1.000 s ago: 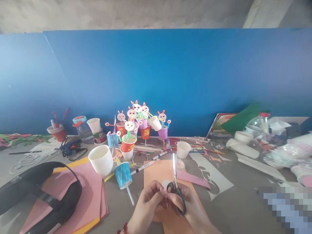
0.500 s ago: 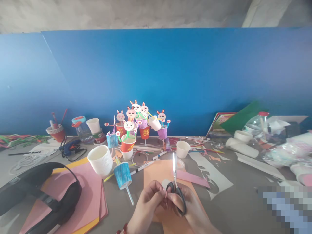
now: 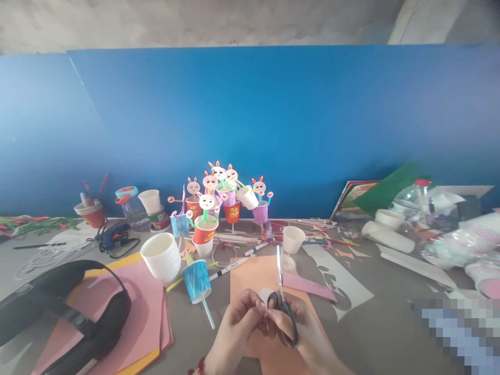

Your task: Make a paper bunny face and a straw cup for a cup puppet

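wrists – cut by bottom edge | pixelated patch (image 3: 461, 328) – unreadable

No words, labels or numbers could be read; the gold mark on the far red cup (image 3: 233, 212) was too blurred.

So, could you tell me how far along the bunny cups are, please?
Done: a cluster of finished bunny cups stands by the blue wall. In hand: the right hand works scissors on a small white piece that the left hand pinches. Left: plain white cups remain stacked.

Left hand (image 3: 238, 325) and right hand (image 3: 302, 330) apparently touch, fingers curled.
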A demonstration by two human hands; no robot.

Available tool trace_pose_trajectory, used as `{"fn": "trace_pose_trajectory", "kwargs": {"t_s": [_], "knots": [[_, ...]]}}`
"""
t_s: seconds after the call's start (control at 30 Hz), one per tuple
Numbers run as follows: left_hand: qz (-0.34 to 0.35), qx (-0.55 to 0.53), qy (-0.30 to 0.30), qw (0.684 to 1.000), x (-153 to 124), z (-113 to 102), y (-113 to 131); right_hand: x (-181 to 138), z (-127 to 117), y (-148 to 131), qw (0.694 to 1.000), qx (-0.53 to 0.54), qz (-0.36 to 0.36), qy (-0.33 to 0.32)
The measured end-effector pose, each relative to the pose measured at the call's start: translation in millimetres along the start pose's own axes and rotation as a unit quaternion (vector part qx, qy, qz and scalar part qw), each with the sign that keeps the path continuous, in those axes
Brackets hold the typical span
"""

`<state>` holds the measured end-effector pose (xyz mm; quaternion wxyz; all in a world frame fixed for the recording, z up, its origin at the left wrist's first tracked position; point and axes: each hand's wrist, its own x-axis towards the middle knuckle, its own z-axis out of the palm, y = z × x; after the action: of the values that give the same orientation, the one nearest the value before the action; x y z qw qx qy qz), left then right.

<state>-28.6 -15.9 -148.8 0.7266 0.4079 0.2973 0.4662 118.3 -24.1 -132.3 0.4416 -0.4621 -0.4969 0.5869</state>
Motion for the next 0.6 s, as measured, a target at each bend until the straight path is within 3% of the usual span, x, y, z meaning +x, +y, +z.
{"fn": "trace_pose_trajectory", "kwargs": {"t_s": [0.6], "knots": [[0.004, -0.024, -0.011, 1.0, 0.8, 0.6, -0.7, -1.6, 2.6, -8.2, 1.0, -0.011, -0.001, 0.001]]}}
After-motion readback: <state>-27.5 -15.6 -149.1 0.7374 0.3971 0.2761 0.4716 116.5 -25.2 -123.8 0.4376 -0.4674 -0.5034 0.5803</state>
